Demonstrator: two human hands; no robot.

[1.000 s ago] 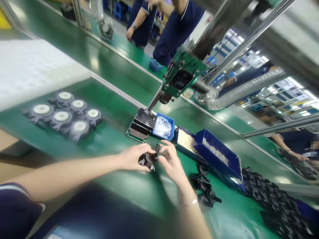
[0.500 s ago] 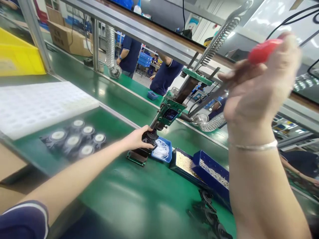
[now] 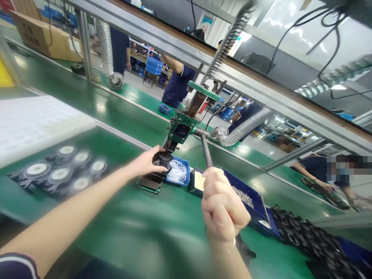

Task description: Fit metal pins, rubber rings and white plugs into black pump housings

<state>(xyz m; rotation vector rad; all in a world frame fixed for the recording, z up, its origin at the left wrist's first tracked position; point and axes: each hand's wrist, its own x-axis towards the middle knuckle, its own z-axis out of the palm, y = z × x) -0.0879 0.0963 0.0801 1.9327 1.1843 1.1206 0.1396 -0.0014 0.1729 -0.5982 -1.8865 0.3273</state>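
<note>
A green hand press [image 3: 181, 130] stands on the bench, its ram down at a black plastic part [image 3: 163, 157]. Around that part, thumb and fingers on either side, my left hand [image 3: 148, 162] keeps it on the press base [image 3: 149, 184]. My right hand [image 3: 222, 201] is a fist about the end of the press lever [image 3: 207, 151], which slants down towards me; the lever's knob is hidden in it. Beside the press sits a small blue tray [image 3: 188, 174] of white rings. Several black parts with white discs [image 3: 59, 174] lie left of my left arm.
Right of the press are a bin of pale small pieces [image 3: 199, 180] and a blue bin [image 3: 263, 197] of metal pieces. Many black parts [image 3: 316, 240] lie farther right. A white sheet [image 3: 43, 116] lies at left. A metal frame [image 3: 162, 31] crosses overhead; other people work beyond.
My right hand has pulled the lever from high on the right down towards the bench. My left hand stays at the black part under the press. The camera view has turned right.
</note>
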